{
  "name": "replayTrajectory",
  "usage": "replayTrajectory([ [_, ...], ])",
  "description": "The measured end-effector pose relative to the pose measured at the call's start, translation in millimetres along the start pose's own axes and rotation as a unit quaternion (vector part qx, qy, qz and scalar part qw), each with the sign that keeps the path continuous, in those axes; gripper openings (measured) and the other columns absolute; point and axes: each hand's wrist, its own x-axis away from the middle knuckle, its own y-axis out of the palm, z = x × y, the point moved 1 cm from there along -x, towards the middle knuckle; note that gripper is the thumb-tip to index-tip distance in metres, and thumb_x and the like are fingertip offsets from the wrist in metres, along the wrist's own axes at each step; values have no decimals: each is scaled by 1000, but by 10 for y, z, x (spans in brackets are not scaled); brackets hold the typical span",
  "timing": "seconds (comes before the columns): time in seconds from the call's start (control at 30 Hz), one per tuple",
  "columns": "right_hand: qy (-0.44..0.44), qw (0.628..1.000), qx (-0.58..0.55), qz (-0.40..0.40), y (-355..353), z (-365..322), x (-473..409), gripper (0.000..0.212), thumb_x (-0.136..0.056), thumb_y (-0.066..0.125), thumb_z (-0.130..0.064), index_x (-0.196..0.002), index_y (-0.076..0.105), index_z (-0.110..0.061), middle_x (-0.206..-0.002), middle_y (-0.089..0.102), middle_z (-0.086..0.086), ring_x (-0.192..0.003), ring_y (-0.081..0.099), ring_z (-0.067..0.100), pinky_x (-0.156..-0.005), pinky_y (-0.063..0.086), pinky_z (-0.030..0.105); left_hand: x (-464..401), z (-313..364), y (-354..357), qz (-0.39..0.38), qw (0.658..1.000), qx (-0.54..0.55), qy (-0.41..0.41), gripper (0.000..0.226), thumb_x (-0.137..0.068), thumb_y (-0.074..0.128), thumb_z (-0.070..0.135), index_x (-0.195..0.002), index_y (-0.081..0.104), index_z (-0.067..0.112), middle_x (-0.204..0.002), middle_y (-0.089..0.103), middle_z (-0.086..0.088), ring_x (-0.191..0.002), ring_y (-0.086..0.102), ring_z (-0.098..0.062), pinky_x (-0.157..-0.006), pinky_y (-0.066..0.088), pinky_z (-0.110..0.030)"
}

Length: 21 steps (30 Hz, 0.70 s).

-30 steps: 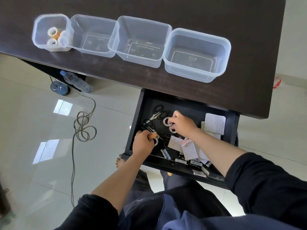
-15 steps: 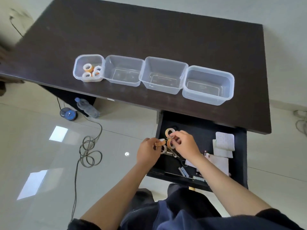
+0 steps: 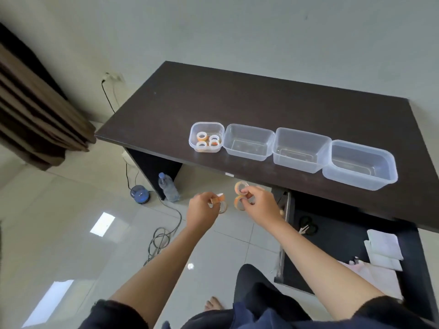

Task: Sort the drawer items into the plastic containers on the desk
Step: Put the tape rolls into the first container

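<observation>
My left hand [image 3: 202, 211] pinches small tape rolls [image 3: 219, 202] in the air, below the desk's front edge. My right hand [image 3: 257, 201] holds two more orange tape rolls [image 3: 240, 194], close beside the left hand. Four clear plastic containers stand in a row on the dark desk [image 3: 237, 103]. The small leftmost container [image 3: 192, 138] holds several tape rolls; the other three [image 3: 249, 154] [image 3: 299, 163] [image 3: 358, 181] look empty. The open drawer [image 3: 408, 236] at the lower right shows black scissors [image 3: 308, 227] and white paper pads [image 3: 383, 245].
A water bottle [image 3: 168, 187] and a blue round device [image 3: 139, 194] sit on the tiled floor under the desk, with a coiled cable [image 3: 159, 241] nearby. A brown curtain [image 3: 35, 110] hangs at the left. My legs and a bare foot [image 3: 213, 303] are at the bottom.
Both hands have lifted out of the drawer with tape rolls and moved up and left toward the desk's front edge. The view has swung left and back.
</observation>
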Motion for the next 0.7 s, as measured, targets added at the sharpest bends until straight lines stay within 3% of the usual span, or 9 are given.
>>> replayTrajectory([
  [0.13,-24,1000,3,14,91,-353,-337,21,-81,67,-11,-102,70,-12,-89,58,0,-75,52,15,-68,40,24,-380,-20,-353,17,1000,14,-11,15,-84,58,26,-89,69,18,-88,65,-4,-77,58,-19,-55,36,-22],
  [0.27,-41,999,13,28,86,-612,-817,21,-82,66,-12,-103,69,-12,-84,56,1,-65,52,18,-66,47,29,-839,49,-636,29,999,27,6,11,-82,64,26,-89,69,19,-92,63,-5,-87,60,-21,-65,42,-26],
  [0.43,-45,997,36,44,104,-800,-1479,21,-82,65,-13,-103,70,-14,-89,63,6,-76,58,21,-67,46,30,-1518,178,-844,43,998,-1,47,11,-84,60,24,-89,67,19,-94,63,-5,-89,61,-22,-68,47,-29],
  [0.6,-7,998,61,-14,213,-827,-2102,25,-83,65,-15,-108,68,-16,-96,63,7,-87,61,25,-76,52,36,-2116,345,-901,23,995,-62,72,21,-84,55,17,-102,66,16,-102,59,-6,-94,58,-25,-69,46,-30],
  [0.7,2,993,99,-67,307,-821,-2378,25,-84,61,-12,-107,68,-18,-99,62,8,-90,59,26,-74,48,34,-2410,375,-840,-10,991,-109,80,24,-85,54,15,-106,65,16,-105,57,-7,-96,57,-25,-68,42,-28],
])
